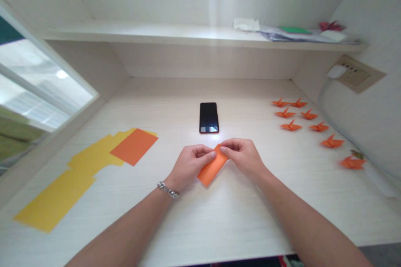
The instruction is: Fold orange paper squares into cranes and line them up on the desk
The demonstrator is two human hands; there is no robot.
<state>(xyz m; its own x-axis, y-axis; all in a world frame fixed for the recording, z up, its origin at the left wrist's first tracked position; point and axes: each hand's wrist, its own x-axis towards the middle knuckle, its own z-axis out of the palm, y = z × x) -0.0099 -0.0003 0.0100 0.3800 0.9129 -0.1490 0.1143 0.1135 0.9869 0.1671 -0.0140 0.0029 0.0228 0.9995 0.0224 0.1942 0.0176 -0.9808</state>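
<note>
A folded strip of orange paper (213,167) is held tilted above or against the desk between both hands. My left hand (194,162) pinches its left edge near the upper end, and a silver chain bracelet (168,190) circles that wrist. With thumb and fingers closed, my right hand (242,153) grips the upper right corner. Just beyond the hands lies a black phone (209,117), screen up. Off to the left, a flat orange sheet (134,147) rests on spread yellow sheets (56,196). The fingers hide part of the strip's top edge.
Several orange paper cranes (332,142) stand in rows at the right of the desk (175,233). Behind them a cable (332,119) runs from a wall socket (357,74). A shelf (156,31) spans the back, with papers (282,34) on it. A window (40,79) is at left.
</note>
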